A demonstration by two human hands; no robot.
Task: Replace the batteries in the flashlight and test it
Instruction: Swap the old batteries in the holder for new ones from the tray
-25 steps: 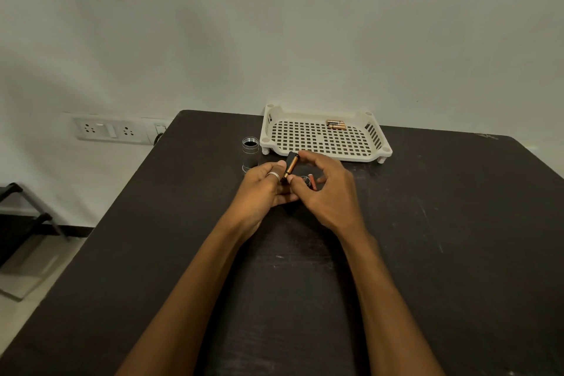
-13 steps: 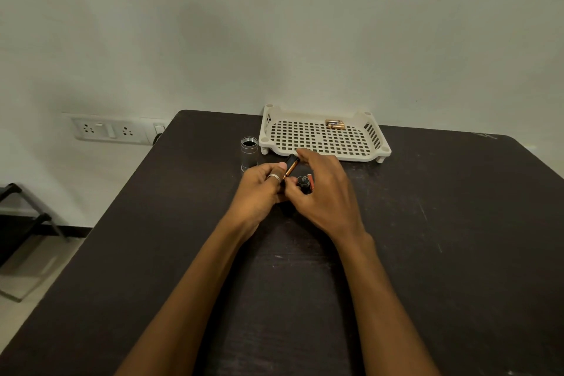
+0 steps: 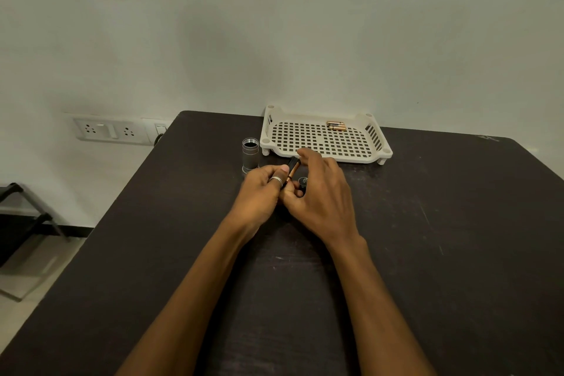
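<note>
Holding a thin copper-and-black battery [image 3: 292,169], our left hand [image 3: 259,195] has its grip closed round it. Our right hand [image 3: 323,195] has its grip pinching the far end.

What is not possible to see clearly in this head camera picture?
Head view: the lower end of the battery and what it sits in, covered by the left hand and right hand.
Head view: the count of the spare batteries in the tray, too small.
Head view: the black cap, partly behind the right hand's fingers.
</note>
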